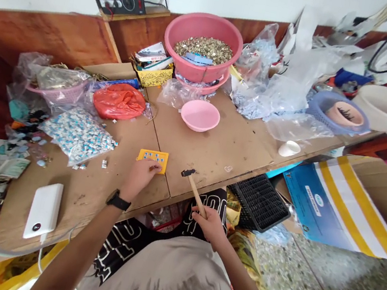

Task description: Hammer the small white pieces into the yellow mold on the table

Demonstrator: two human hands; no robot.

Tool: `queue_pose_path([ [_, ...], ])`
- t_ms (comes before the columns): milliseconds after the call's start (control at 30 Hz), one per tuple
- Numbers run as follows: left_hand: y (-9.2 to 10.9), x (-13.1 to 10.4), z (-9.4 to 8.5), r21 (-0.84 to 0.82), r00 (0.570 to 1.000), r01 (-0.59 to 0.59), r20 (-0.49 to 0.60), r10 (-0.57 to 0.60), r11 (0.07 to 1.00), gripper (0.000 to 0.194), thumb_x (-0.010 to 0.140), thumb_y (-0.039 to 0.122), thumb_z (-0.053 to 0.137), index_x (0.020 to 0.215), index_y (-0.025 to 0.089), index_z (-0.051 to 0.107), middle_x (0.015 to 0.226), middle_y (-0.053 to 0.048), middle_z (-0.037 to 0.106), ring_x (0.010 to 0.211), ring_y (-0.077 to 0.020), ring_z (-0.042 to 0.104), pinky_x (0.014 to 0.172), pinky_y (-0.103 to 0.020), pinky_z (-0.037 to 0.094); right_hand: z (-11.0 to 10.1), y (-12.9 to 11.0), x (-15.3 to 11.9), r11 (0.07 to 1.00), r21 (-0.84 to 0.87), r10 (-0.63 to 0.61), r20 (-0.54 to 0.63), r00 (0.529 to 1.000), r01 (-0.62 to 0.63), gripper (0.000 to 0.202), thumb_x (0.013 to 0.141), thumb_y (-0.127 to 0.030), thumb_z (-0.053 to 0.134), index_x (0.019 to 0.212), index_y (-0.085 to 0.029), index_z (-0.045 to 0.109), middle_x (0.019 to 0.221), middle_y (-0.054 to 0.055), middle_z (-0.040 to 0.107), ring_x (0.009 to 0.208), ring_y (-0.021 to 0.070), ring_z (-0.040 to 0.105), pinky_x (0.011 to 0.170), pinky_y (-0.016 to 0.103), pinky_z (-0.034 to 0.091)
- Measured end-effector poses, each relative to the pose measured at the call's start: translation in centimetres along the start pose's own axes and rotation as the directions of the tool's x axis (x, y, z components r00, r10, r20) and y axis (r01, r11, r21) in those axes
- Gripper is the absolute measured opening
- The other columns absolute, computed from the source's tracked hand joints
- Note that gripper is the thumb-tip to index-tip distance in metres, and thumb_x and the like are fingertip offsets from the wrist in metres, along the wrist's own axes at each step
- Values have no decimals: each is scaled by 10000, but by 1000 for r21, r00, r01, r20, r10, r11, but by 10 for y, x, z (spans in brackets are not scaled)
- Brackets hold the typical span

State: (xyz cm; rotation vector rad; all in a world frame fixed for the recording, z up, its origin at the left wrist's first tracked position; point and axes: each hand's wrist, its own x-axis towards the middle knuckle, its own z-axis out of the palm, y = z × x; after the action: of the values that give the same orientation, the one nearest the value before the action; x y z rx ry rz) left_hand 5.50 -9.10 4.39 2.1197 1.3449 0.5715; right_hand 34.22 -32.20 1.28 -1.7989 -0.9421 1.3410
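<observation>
Brown tabletop (pixel 212 141) holds the yellow tray (pixel 165 157) beneath left fingertips (pixel 154 165).

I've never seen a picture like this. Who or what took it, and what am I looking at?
No machine is at work here. A camera worn on a person's head took this single picture, looking down at their two bare hands. The right hand holds a hammer by its wooden handle. The left hand is at a small yellow tray; whether its fingers pinch anything is too small to tell. On the brown tabletop lie a bag of small blue-and-white pieces, a red bag and a pink bowl.
</observation>
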Motion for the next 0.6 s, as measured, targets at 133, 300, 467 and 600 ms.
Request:
queue_pose_path([
  [133,6,0,-1,93,997,-70,46,66,993,243,1060,305,652,1022,252,887,1221,-112,875,1162,-330,799,1129,-514,615,-1,2,3,999,-43,-31,0,1000,31,435,809,-506,767,1051,-160,874,641,-42,554,566,152,461,589,293,376],
  [300,3,-2,0,192,995,-104,15,103,976,225,1082,336,678,1032,237,874,1179,-137,833,1133,-342,749,1104,-536,595,-1,-2,2,990,-46,-134,-60,989,132,393,815,-502,723,1023,-186,828,687,-27,591,651,179,526,669,308,433],
  [467,2,-2,4,223,984,-163,-38,175,961,252,1100,356,675,966,251,862,1115,-127,806,1136,-352,704,1082,-555,577,2,-9,-1,991,51,-121,-70,990,124,343,836,-479,750,1037,-204,790,709,-44,560,646,165,492,633,292,415],
  [600,3,-1,5,210,977,-196,-38,208,958,280,1117,370,652,972,258,864,1124,-129,805,1151,-356,691,1103,-569,571,2,-14,-1,988,116,-100,-40,994,104,410,845,-530,780,1096,-207,777,686,-65,519,592,149,470,561,276,381],
])
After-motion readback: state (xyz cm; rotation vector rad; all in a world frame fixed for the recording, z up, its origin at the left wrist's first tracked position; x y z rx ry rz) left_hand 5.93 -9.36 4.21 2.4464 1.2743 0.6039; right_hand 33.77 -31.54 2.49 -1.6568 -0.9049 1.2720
